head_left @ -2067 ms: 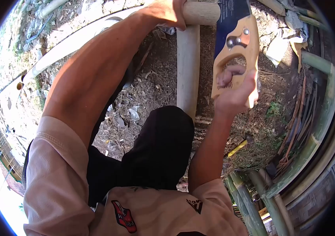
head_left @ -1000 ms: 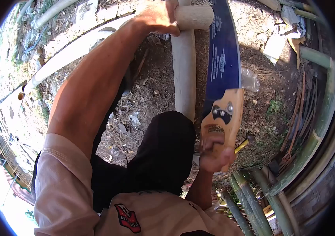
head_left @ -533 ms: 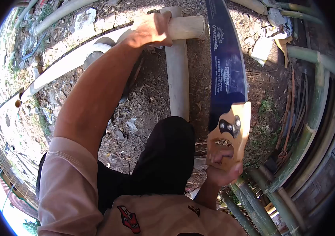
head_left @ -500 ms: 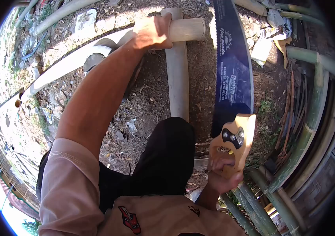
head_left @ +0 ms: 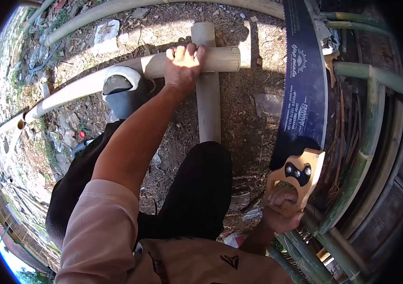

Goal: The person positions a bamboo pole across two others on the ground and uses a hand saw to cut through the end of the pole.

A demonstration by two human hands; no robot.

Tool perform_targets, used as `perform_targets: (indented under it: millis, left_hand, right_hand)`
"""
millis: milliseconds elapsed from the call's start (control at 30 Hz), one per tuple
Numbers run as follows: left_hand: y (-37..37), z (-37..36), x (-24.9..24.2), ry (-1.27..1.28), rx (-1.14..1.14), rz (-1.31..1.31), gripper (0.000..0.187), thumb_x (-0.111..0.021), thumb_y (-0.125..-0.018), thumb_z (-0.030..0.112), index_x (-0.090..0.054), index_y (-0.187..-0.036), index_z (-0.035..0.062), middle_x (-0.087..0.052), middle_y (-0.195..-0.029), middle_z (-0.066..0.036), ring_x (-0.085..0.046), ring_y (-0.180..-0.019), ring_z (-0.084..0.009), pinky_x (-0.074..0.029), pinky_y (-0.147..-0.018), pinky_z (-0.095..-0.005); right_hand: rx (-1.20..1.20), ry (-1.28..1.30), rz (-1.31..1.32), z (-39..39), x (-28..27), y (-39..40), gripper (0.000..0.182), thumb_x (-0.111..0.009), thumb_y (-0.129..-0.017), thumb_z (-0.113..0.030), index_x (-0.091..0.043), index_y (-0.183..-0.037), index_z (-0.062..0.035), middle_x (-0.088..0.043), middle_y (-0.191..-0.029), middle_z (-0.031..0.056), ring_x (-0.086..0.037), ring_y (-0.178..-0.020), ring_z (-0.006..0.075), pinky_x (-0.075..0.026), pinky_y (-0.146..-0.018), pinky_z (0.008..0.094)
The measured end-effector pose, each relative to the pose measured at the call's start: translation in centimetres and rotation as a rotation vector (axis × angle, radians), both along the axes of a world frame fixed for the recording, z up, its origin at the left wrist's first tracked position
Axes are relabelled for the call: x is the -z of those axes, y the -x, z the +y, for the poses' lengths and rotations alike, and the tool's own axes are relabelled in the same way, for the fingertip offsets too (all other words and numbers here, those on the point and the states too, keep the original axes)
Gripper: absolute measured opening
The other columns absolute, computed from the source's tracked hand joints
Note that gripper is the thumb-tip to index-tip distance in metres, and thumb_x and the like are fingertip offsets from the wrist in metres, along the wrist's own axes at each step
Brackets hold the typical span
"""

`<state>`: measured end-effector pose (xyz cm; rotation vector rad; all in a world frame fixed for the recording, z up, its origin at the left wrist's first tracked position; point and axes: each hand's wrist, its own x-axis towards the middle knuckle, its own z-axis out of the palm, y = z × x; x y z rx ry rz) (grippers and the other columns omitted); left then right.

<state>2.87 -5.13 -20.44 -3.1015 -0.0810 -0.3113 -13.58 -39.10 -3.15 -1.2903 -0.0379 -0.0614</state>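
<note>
My left hand (head_left: 183, 66) grips a long pale bamboo pole (head_left: 83, 86) near its cut right end, where it lies across a second bamboo pole (head_left: 207, 90) that runs toward me under my knee. My right hand (head_left: 282, 208) holds the wooden handle of a hand saw (head_left: 303, 94). Its dark blue blade points away from me, off to the right of the pole's cut end and clear of it.
My foot in a grey shoe (head_left: 121, 90) rests on the long pole left of my hand. Bare earth with litter and stones lies around. Green bamboo poles (head_left: 372, 142) are stacked at the right and near my right hand.
The saw moved from the pole's end back toward me and then out to the right. My left hand stayed on the pole. The view tilted so more ground and my shoe show.
</note>
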Motion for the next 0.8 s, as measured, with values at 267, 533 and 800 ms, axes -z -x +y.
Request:
perform_targets:
  millis: [267, 533, 800]
  left_hand:
    - [-5.2, 2.8, -4.0, 0.246, 0.048, 0.48, 0.056, -0.067, -0.08, 0.019, -0.049, -0.131, 0.0091, -0.071, -0.115, -0.016, -0.073, -0.104, -0.0341, -0.056, -0.091, -0.0468]
    - [-7.3, 3.3, -6.5, 0.304, 0.0, 0.737, 0.067, -0.077, -0.076, 0.027, -0.048, -0.134, 0.0113, -0.073, -0.107, -0.021, -0.072, -0.102, -0.039, -0.056, -0.09, -0.0482]
    - [-7.5, 3.4, -6.5, 0.311, -0.013, 0.719, 0.072, -0.081, -0.072, 0.032, -0.05, -0.134, 0.0111, -0.074, -0.104, -0.02, -0.072, -0.101, -0.0386, -0.056, -0.089, -0.0479]
  right_hand:
    - [0.055, -0.011, 0.295, 1.1, 3.1, 1.8, 0.066, -0.047, -0.098, -0.059, -0.056, -0.09, 0.0057, -0.057, -0.072, 0.0165, -0.055, -0.063, 0.0262, -0.045, -0.059, 0.0374]
    - [0.023, 0.171, 0.3, 0.6, 5.8, 3.8, 0.067, -0.05, -0.097, -0.061, -0.056, -0.102, 0.0057, -0.058, -0.074, 0.0152, -0.056, -0.063, 0.024, -0.046, -0.056, 0.0357]
    - [0.072, 0.343, 0.237, 2.4, 3.7, 3.0, 0.072, -0.047, -0.1, -0.061, -0.066, -0.092, 0.0078, -0.06, -0.062, 0.0145, -0.059, -0.054, 0.0209, -0.044, -0.047, 0.0316]
